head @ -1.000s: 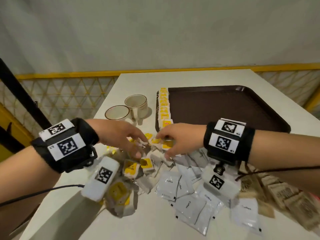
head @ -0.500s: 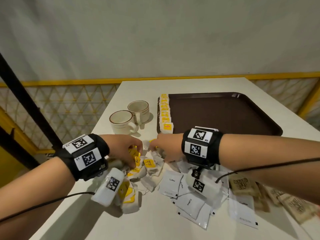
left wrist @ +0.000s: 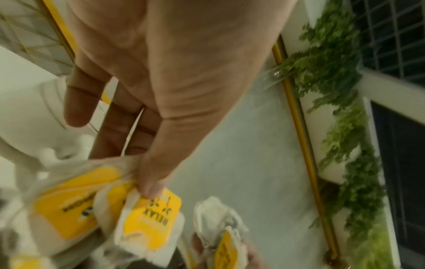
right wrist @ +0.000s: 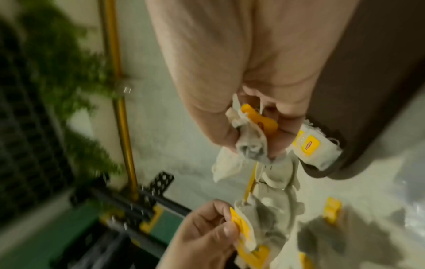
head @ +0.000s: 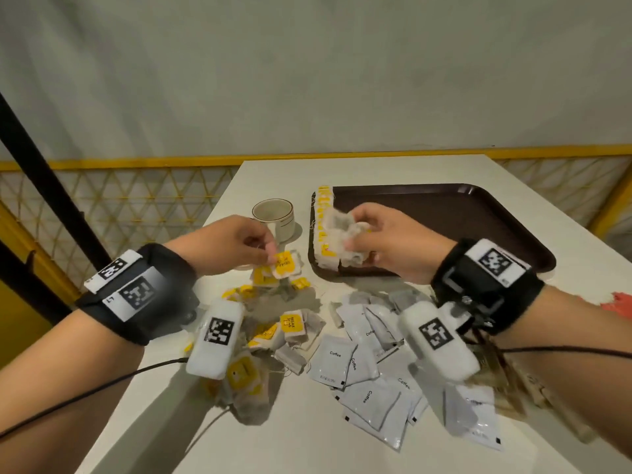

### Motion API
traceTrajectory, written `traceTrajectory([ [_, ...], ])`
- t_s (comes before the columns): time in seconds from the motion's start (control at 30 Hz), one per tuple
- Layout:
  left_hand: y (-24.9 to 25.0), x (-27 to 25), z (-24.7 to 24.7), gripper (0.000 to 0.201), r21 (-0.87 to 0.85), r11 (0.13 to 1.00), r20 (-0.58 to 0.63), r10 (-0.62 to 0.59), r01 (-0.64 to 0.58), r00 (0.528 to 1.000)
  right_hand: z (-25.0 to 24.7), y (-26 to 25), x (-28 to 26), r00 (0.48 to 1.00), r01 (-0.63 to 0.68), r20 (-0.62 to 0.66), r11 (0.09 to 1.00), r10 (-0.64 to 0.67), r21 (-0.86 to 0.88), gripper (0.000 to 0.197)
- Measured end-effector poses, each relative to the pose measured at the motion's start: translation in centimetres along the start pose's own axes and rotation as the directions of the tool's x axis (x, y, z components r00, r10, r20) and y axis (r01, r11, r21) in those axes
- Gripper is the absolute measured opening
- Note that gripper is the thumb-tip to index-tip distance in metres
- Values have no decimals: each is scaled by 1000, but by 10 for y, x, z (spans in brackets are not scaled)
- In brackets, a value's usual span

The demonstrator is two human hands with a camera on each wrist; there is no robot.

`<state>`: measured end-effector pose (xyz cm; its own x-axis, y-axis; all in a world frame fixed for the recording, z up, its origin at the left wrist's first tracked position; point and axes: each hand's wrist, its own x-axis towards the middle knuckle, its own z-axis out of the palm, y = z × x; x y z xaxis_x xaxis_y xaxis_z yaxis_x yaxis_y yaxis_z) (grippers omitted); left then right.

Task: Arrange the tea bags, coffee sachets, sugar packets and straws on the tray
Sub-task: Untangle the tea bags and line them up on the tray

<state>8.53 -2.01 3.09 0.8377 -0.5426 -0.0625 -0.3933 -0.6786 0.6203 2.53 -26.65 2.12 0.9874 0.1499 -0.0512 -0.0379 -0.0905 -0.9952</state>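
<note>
My left hand (head: 263, 254) pinches a couple of yellow-tagged tea bags (head: 285, 266) above the loose pile, just left of the tray; the same bags (left wrist: 149, 223) hang from its thumb in the left wrist view. My right hand (head: 359, 234) grips a crumpled bunch of tea bags (head: 342, 230) over the near-left corner of the dark brown tray (head: 478, 213); the right wrist view shows that bunch (right wrist: 250, 138). A row of tea bags (head: 323, 213) lines the tray's left edge. White coffee sachets (head: 362, 364) lie in front on the table.
A loose heap of tea bags (head: 273, 330) lies on the white table (head: 376, 169). A cream cup (head: 273, 215) stands left of the tray. Brown sugar packets (head: 506, 378) lie at the right, partly behind my right wrist. A yellow railing (head: 119, 164) runs behind.
Both hands have risen from the pile with tea bags in their grip. The right hand moved forward and right, over the tray's near-left corner; the left lifted its bags beside the tray.
</note>
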Motion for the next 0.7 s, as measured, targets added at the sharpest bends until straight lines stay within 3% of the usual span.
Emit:
traceTrajectory([
  [0.07, 14, 0, 6, 14, -251, 968, -63, 1, -17, 998, -9, 4, -11, 996, -76, -15, 925, 88, 373, 26],
  [0.13, 34, 2, 19, 15, -489, 871, -108, -20, -36, 994, -17, 10, -21, 992, -89, -18, 812, 122, 577, 27],
  [0.3, 78, 22, 73, 12, -885, 466, -78, -105, -20, 991, -29, 31, -31, 979, -160, 44, 621, 198, 767, 39],
  [0.4, 95, 37, 101, 7, -979, 206, -36, -163, -2, 986, -36, 42, -26, 976, -141, 34, 503, 215, 853, 36],
  [0.47, 101, 44, 113, 7, -996, 84, -21, -194, -5, 981, -39, 50, -22, 971, -80, -25, 422, 238, 903, 27],
  [0.6, 99, 51, 129, 5, -998, -56, -8, -242, -22, 970, -39, 57, -20, 963, 10, -86, 288, 253, 958, 23],
  [0.7, 94, 51, 138, 7, -988, -151, 16, -249, -22, 968, -39, 59, -19, 954, 23, -111, 301, 278, 953, 16],
])
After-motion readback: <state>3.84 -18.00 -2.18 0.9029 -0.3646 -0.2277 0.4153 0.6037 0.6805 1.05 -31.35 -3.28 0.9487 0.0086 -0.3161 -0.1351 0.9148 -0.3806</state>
